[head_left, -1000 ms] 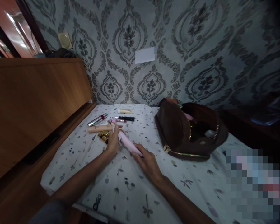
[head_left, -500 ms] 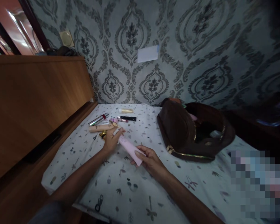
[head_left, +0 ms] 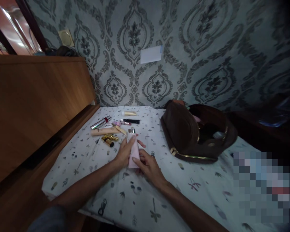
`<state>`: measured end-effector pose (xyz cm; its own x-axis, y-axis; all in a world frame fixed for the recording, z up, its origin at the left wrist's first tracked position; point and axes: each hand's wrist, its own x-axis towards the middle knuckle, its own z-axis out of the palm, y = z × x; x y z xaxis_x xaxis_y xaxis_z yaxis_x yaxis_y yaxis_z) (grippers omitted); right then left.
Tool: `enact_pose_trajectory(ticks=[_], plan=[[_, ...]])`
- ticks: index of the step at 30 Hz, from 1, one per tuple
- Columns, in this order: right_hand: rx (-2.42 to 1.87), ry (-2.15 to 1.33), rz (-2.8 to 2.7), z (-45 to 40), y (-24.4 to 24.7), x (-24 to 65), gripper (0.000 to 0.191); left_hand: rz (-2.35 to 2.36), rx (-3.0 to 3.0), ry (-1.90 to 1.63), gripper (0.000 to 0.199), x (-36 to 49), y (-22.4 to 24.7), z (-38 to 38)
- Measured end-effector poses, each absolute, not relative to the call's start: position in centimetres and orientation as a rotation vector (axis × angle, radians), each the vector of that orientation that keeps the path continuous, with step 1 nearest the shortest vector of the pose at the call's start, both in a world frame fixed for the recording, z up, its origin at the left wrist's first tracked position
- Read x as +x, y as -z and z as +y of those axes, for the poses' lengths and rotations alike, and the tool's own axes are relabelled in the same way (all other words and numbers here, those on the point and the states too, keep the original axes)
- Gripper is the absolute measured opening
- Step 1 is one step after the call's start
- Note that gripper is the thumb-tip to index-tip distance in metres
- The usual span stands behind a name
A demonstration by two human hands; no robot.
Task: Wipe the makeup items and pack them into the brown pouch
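Observation:
A pale pink tube (head_left: 133,154) with a shiny silver cap end is between my two hands over the patterned cloth. My left hand (head_left: 124,152) grips its upper part, with the thumb on its front. Lower down, my right hand (head_left: 148,166) pinches the tube's flat end. Just left of the tube lie gold and black lipstick-like tubes (head_left: 108,140), a long beige tube (head_left: 103,131) and a silver tube with a red band (head_left: 100,122). Behind them are a black slim item (head_left: 132,121) and a small cream tube (head_left: 129,113).
An open dark brown bag (head_left: 183,132) with gold zips stands on the right of the cloth-covered table (head_left: 135,206). A wooden cabinet (head_left: 38,103) borders the left side, and a patterned wall (head_left: 157,87) rises behind.
The pink tube has swung from a slant to nearly upright in view, with its cap end facing away. My left hand has moved right and closer to my right hand, uncovering the gold tubes.

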<state>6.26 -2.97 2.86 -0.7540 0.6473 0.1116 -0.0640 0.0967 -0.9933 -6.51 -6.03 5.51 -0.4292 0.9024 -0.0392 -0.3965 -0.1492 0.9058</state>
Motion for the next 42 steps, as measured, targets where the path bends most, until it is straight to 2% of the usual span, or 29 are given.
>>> enact_pose_trajectory(ticks=[4,8,11,14,18,22,27,34,42], plan=[[-0.625,-1.515,-1.85,-2.9,-3.4,6.6,0.025,1.183,0.828,-1.564,0.06,-5.5,-4.7,-6.5],[-0.765,-1.288,-1.99,-2.2,-3.5,6.9,0.014,1.269,0.943,-1.567,0.046,-6.3,-4.4,-6.5],[-0.819,-1.18,-2.027,-1.4,-3.6,7.3,0.026,1.355,1.086,-1.547,0.039,-7.3,-4.4,-6.5],[-0.755,-1.227,-1.881,-0.6,-3.9,7.7,0.029,1.414,1.253,-1.462,0.032,-8.1,-4.6,-6.5],[-0.636,-1.376,-1.694,0.6,-4.2,7.9,0.044,1.448,1.465,-1.257,0.029,-8.6,-4.6,-6.7],[-0.588,-1.561,-1.638,1.0,-4.2,7.6,0.039,1.482,1.601,-1.167,0.033,-8.7,-4.5,-6.8],[-0.618,-1.599,-1.456,1.4,-3.9,7.5,0.036,1.434,1.591,-1.065,0.041,-8.9,-4.6,-7.0],[-0.632,-1.681,-1.041,2.3,-4.4,7.7,0.042,1.441,1.454,-1.029,0.039,-8.9,-4.7,-7.1],[-0.571,-1.824,-1.115,0.0,-3.5,6.6,0.037,1.475,1.605,-1.081,0.037,-8.8,-5.0,-7.3]])
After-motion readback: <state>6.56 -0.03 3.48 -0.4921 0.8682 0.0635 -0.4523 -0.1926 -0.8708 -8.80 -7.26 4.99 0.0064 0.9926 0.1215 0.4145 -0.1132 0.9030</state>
